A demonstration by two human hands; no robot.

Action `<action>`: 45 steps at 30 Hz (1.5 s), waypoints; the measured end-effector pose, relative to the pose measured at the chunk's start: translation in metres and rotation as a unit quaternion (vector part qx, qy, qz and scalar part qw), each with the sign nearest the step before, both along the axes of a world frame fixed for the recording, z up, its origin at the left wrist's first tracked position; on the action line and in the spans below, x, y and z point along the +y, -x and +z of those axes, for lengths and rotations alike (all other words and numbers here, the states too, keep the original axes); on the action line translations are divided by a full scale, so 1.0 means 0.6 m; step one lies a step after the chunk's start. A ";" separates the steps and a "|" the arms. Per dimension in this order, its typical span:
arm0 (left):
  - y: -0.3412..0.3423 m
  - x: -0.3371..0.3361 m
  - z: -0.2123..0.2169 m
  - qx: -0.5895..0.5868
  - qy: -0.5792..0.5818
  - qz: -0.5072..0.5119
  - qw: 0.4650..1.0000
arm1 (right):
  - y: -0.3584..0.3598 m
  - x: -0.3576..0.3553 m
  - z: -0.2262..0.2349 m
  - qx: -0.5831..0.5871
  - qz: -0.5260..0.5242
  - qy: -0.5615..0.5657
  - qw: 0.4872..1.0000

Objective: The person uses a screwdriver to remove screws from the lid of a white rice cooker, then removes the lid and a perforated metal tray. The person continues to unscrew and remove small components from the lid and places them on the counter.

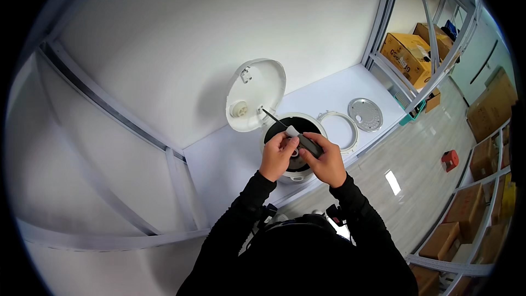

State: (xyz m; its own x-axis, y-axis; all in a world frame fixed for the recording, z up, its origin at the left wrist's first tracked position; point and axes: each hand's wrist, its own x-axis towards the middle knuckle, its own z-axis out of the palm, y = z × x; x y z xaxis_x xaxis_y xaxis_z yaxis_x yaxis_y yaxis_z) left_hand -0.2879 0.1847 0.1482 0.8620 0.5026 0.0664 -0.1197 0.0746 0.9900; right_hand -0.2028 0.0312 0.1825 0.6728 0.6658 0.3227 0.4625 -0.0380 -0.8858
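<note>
Above a white rice cooker [298,177], my two hands hold a screwdriver [310,145] with a thick grey handle, a pale collar and a long dark shaft. My right hand [327,165] is wrapped round the handle. The fingers of my left hand [278,156] are closed at the collar end. The shaft slants up and left, its tip at the lower inner edge of the raised lid [262,85]; whether it touches cannot be told. Below my hands the cooker's dark inside is partly hidden.
On the white table [219,156], a white ring [353,131] and a round perforated metal plate [365,114] lie right of the cooker. A white wall stands behind. Shelves with cardboard boxes [470,211] line the right, and a red object [450,160] sits on the floor.
</note>
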 end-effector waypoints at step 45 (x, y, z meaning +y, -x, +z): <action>-0.057 -0.013 -0.034 -0.010 -0.038 0.175 0.984 | -0.065 0.013 -0.031 0.110 0.055 -0.008 0.992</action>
